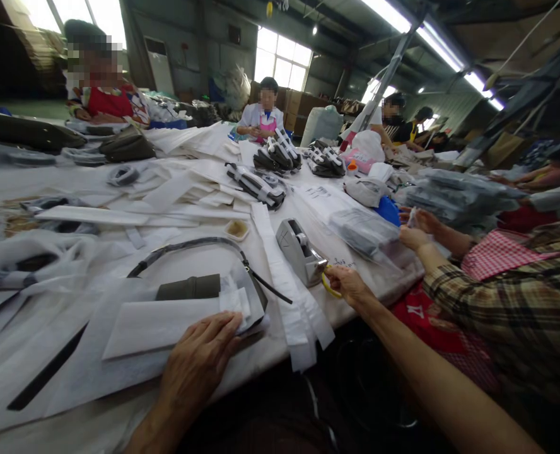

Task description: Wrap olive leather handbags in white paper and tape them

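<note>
While the left grip lies flat and loose, fingertips resting on white wrapping over a dark olive bag, the right grip is curled around a yellow loop just beside the grey tape dispenser; from where I stand I can't tell whether it also pinches tape. The bag lies near the bench's front edge, its strap arching behind, white strips between it and the dispenser.
</note>
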Demonstrator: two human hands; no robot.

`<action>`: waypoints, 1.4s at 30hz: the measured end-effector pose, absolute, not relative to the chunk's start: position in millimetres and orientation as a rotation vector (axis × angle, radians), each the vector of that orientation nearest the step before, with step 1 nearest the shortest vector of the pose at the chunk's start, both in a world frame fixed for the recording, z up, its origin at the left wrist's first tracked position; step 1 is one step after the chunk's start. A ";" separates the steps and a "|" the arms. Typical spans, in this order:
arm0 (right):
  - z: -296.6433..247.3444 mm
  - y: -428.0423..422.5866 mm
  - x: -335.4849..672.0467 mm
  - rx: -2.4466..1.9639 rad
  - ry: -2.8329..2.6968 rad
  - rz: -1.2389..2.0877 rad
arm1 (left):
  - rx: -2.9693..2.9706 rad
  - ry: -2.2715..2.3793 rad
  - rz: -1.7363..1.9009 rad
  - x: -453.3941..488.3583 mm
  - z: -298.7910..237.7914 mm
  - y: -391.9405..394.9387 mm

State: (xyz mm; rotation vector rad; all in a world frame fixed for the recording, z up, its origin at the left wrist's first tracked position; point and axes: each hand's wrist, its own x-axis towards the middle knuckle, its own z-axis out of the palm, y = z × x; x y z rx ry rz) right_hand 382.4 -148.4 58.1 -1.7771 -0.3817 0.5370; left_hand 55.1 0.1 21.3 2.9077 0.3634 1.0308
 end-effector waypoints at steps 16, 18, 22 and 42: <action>165.2 -64.9 299.8 -2.012 -1.852 1.162 | 2.641 0.492 0.732 53.0 25.5 -11.7; 170.3 -23.0 271.3 -1.900 -2.140 1.256 | 2.636 0.495 0.694 53.0 26.6 -12.0; 149.8 38.1 242.5 -1.828 -2.541 1.174 | 2.625 0.513 0.666 54.1 26.7 -11.8; 101.6 122.5 254.9 -1.321 -3.329 0.240 | 2.628 0.511 0.715 55.2 20.7 -11.6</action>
